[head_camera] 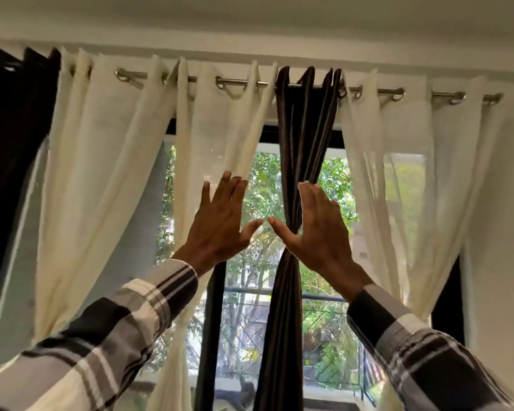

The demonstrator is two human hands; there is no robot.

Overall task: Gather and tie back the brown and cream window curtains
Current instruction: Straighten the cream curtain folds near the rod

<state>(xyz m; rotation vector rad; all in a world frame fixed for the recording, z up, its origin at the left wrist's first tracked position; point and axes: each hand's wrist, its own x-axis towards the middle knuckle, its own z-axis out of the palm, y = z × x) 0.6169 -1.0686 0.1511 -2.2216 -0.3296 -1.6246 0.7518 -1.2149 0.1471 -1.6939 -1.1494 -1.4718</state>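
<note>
We raise our left hand (220, 223) and right hand (318, 229) at centre frame, fingers spread wide, gripping nothing; whether the right fingertips touch the brown curtain (306, 120) is unclear.

- Left hand (220, 223) and right hand (318, 229) raised, fingers straight, holding nothing.
- Brown curtain (288, 292) hangs knotted at centre, between cream curtains (101, 173).
</note>
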